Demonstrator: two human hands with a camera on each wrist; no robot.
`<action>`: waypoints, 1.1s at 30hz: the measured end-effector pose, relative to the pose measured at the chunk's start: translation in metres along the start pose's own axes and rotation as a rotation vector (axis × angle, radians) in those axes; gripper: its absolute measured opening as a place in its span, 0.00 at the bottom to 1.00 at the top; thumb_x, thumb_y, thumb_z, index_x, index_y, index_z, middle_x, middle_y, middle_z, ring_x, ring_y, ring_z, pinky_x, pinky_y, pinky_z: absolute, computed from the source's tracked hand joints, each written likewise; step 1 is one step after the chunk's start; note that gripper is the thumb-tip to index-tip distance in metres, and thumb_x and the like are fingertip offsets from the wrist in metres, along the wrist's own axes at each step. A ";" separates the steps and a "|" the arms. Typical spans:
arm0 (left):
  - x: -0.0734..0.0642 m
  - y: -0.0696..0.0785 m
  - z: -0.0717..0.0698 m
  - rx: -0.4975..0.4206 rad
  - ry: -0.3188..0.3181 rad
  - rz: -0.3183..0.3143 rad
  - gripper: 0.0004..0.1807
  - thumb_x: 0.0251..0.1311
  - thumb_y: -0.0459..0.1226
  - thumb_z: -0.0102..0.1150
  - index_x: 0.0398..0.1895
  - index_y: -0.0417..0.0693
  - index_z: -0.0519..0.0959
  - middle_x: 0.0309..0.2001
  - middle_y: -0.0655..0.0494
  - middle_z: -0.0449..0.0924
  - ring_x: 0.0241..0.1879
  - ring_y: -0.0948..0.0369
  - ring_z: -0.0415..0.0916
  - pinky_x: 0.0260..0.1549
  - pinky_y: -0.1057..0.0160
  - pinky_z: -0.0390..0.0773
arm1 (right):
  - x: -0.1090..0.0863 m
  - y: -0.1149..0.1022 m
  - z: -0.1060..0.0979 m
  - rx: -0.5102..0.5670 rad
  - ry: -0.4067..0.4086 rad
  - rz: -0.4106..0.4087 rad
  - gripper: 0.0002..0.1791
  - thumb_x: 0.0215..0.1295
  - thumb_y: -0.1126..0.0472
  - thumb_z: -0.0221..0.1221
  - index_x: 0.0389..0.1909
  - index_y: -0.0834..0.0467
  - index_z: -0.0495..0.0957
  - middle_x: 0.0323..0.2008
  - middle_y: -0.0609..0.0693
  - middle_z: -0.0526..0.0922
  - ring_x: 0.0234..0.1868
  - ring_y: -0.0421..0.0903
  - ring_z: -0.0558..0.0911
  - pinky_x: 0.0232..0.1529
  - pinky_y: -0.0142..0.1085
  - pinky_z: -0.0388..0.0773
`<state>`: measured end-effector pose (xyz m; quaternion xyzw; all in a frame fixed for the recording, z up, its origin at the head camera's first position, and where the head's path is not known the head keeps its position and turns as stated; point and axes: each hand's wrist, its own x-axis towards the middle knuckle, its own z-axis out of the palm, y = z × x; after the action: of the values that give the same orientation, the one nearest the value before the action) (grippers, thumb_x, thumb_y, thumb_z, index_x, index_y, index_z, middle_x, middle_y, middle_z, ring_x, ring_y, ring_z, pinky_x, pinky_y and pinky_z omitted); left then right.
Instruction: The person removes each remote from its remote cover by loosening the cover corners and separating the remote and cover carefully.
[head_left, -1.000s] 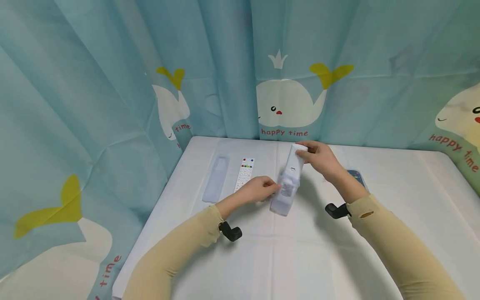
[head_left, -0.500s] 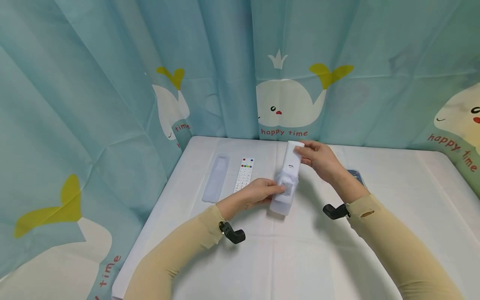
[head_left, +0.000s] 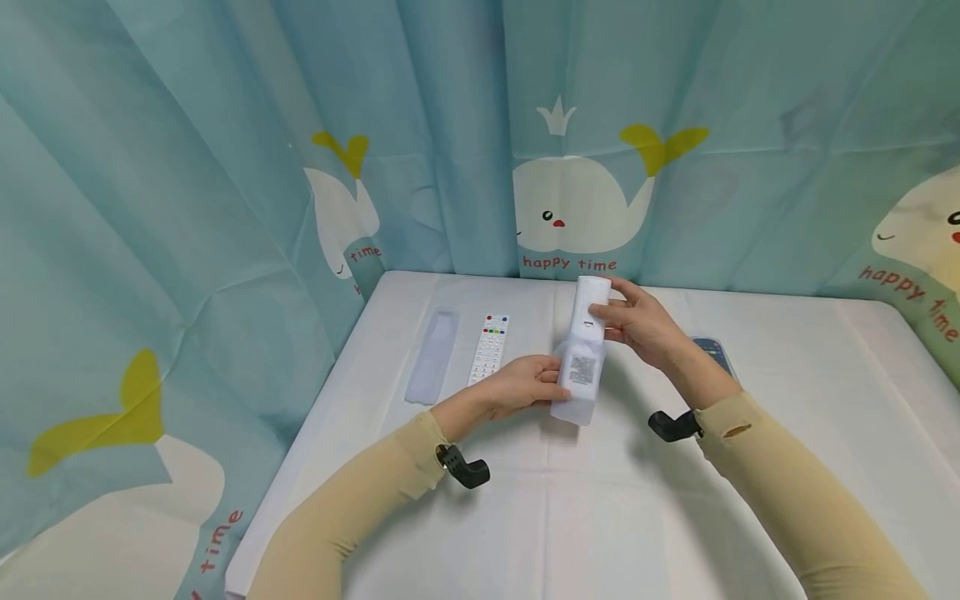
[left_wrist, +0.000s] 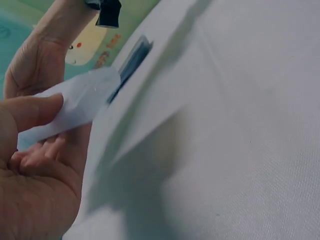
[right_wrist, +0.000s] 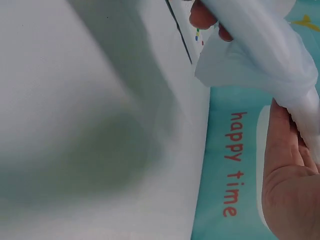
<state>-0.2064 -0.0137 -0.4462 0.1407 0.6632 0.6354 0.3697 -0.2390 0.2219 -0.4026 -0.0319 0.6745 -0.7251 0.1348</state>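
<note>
A white remote control (head_left: 591,296) is held above the table, its labelled back towards the head camera. Its lower part sits inside a translucent silicone sleeve (head_left: 576,408), while the upper end is bare. My left hand (head_left: 525,385) pinches the sleeved lower part from the left, thumb on top. From the right, my right hand (head_left: 641,323) grips the bare upper end with thumb and fingers. The left wrist view shows the sleeve (left_wrist: 92,97) under the left thumb. In the right wrist view the loose sleeve edge (right_wrist: 220,62) flares out around the remote.
On the white table (head_left: 600,517), left of the hands, lie another translucent sleeve (head_left: 432,358) and a white remote with coloured buttons (head_left: 489,346). A dark blue remote (head_left: 711,352) lies behind the right wrist. A blue whale-print curtain (head_left: 450,150) hangs along the back and left.
The left hand has shifted its hold onto the sleeve's lower part. Remote and sleeve have moved slightly up and stand more upright. The sleeve's bunched middle looks smoother over the label.
</note>
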 end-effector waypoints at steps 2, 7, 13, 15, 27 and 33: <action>-0.002 0.000 0.000 0.005 -0.035 0.021 0.34 0.68 0.24 0.59 0.75 0.33 0.60 0.67 0.42 0.74 0.64 0.50 0.74 0.62 0.53 0.75 | 0.000 0.001 -0.001 -0.002 0.002 -0.005 0.39 0.76 0.63 0.59 0.80 0.59 0.50 0.48 0.49 0.81 0.42 0.42 0.85 0.43 0.33 0.83; -0.005 0.002 -0.002 -0.003 -0.087 0.052 0.36 0.69 0.21 0.56 0.77 0.34 0.56 0.70 0.39 0.69 0.67 0.48 0.71 0.63 0.54 0.74 | 0.000 0.001 -0.003 0.010 0.024 -0.005 0.39 0.76 0.64 0.57 0.80 0.62 0.48 0.47 0.47 0.81 0.41 0.41 0.85 0.42 0.32 0.83; -0.007 0.001 0.000 -0.018 -0.086 0.072 0.35 0.68 0.21 0.55 0.76 0.31 0.55 0.70 0.36 0.69 0.67 0.47 0.71 0.63 0.55 0.74 | 0.002 0.000 -0.004 0.020 0.041 -0.013 0.41 0.76 0.64 0.58 0.80 0.62 0.47 0.49 0.48 0.80 0.42 0.40 0.84 0.43 0.32 0.83; -0.007 0.000 0.001 -0.026 -0.074 0.075 0.35 0.68 0.21 0.55 0.76 0.31 0.55 0.69 0.37 0.70 0.67 0.48 0.71 0.62 0.55 0.74 | 0.003 -0.001 -0.004 0.031 0.047 -0.010 0.41 0.75 0.63 0.59 0.80 0.62 0.47 0.49 0.48 0.79 0.41 0.40 0.84 0.43 0.31 0.83; -0.008 -0.006 0.007 -0.066 -0.019 0.100 0.34 0.66 0.19 0.56 0.73 0.33 0.57 0.67 0.37 0.73 0.62 0.49 0.75 0.60 0.54 0.76 | 0.003 -0.001 -0.006 0.041 0.060 -0.002 0.41 0.74 0.63 0.60 0.80 0.62 0.48 0.48 0.48 0.81 0.40 0.40 0.85 0.42 0.32 0.83; -0.009 -0.007 0.008 -0.062 -0.009 0.098 0.35 0.67 0.19 0.55 0.75 0.34 0.55 0.69 0.38 0.71 0.65 0.49 0.73 0.62 0.52 0.74 | 0.003 -0.002 -0.006 0.015 0.061 -0.005 0.42 0.75 0.62 0.60 0.80 0.62 0.47 0.50 0.50 0.79 0.41 0.40 0.85 0.43 0.32 0.83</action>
<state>-0.1931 -0.0152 -0.4492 0.1643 0.6337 0.6725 0.3454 -0.2439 0.2271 -0.4014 -0.0102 0.6728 -0.7311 0.1126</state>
